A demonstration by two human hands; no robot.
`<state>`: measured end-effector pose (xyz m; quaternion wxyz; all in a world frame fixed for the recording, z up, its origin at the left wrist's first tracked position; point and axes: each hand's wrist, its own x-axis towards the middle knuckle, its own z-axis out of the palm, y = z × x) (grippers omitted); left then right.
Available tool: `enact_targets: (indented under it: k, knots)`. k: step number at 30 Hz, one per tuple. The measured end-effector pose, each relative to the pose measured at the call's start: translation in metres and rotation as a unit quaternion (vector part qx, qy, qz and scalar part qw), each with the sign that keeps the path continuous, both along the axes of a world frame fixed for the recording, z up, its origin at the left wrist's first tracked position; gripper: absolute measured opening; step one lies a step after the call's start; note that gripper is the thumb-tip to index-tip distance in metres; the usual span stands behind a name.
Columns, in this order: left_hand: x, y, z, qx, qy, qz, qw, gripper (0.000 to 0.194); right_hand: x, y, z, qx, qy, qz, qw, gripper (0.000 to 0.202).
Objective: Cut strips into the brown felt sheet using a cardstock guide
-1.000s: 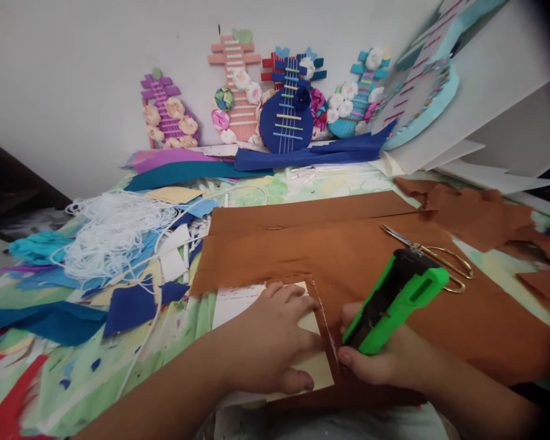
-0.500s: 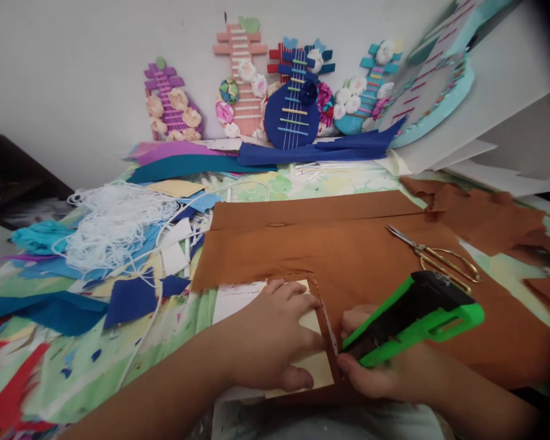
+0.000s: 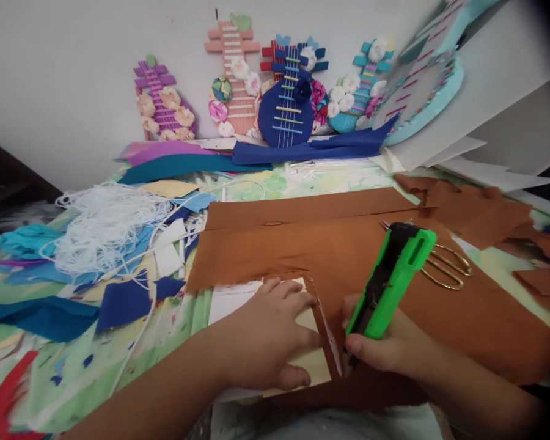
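Note:
My left hand (image 3: 270, 333) lies with fingers spread, pressing on a cream card (image 3: 315, 360) that sits over a large brown sheet (image 3: 247, 250). In my right hand (image 3: 394, 348) is a green and black utility knife (image 3: 385, 287), held upright and tilted. Its tip points down at the brown sheet, just right of the card. A narrow cut gap runs along the card's right edge, with a thin brown margin between. Whether the blade touches the sheet I cannot tell. Behind the knife, gold-handled scissors (image 3: 447, 269) rest on the sheet, partly hidden by it.
A heap of white cord (image 3: 110, 226) and blue scraps (image 3: 123, 302) cover the left side. Brown scraps (image 3: 481, 214) lie at the back right. Several decorated lute-shaped models, one dark blue (image 3: 268, 119), lean on the wall behind a blue folded strip (image 3: 302, 153).
My right hand has tipped the utility knife more upright, its tip now slightly right of and lower along the cut. My left hand stays on the card. The view has shifted slightly.

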<state>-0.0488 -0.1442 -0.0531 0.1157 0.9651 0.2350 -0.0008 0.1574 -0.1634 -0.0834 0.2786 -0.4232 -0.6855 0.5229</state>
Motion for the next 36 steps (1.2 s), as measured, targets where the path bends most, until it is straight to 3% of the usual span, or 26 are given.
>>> enact_targets:
  k: [5,13,22,26,31,36]
  knots:
    - [-0.0005,0.0004,0.0005,-0.002,0.002,-0.002,1.0,0.035,-0.0023,-0.0023,0.004,0.013,-0.021,0.057,0.998,0.024]
    - [-0.0006,0.0009,0.0008,-0.009,-0.005,0.001,1.0,0.035,-0.0019,-0.0029,0.0018,0.033,-0.04,0.06,0.997,0.021]
    - [-0.0009,0.0018,0.0002,-0.018,0.0,0.003,1.0,0.039,-0.0091,-0.0067,0.0066,0.156,-0.12,0.059,0.979,0.014]
    - [0.0001,0.0019,-0.0002,-0.02,0.003,0.002,1.0,0.039,-0.0087,-0.0054,0.008,0.132,-0.119,0.074,0.981,0.017]
    - [-0.0003,0.0017,-0.001,-0.018,0.001,0.005,1.0,0.036,-0.0052,0.0,0.0064,0.049,-0.07,0.065,0.994,0.022]
    - [-0.0007,0.0005,-0.0011,-0.011,0.0,0.004,1.0,0.036,-0.0035,0.0003,0.0047,0.036,-0.042,0.065,0.996,0.023]
